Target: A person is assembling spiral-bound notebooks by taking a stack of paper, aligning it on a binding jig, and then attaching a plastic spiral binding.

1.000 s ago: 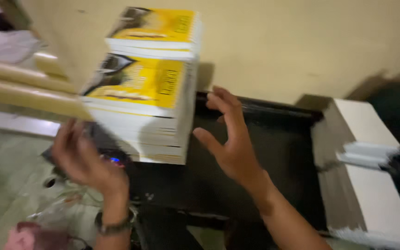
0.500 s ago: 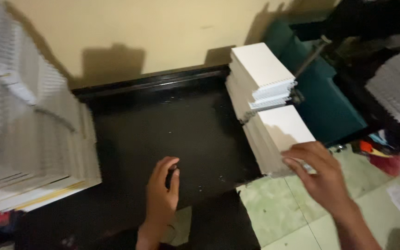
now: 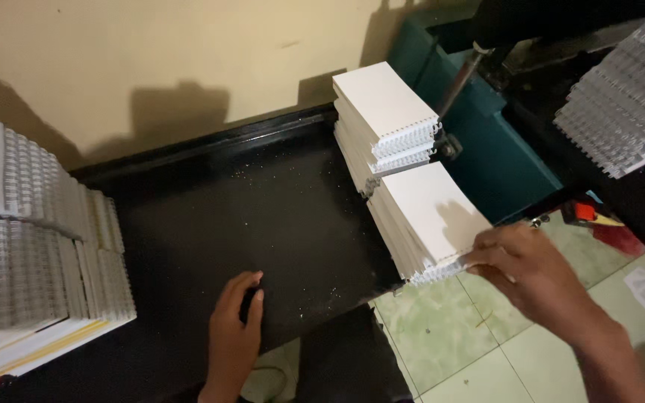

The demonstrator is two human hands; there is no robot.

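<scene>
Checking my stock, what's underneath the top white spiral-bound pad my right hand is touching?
Under the top white spiral-bound pad lies a stack of more white pads, their edges showing, resting on the black tabletop. The right hand covers the near corner; the stack's lowest pad can't be made out.

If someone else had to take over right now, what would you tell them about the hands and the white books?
Left hand: resting on the black table, fingers curled, holding nothing.
Right hand: fingertips on the spiral edge of the near white stack, at its top book; a firm grip cannot be confirmed.
Far white stack: sits behind the near one, against the teal machine.
Big pile of bound books: stands at the table's left end.
Done: many books piled on the left.
Left: both white stacks are on the right, not on that pile.
</scene>
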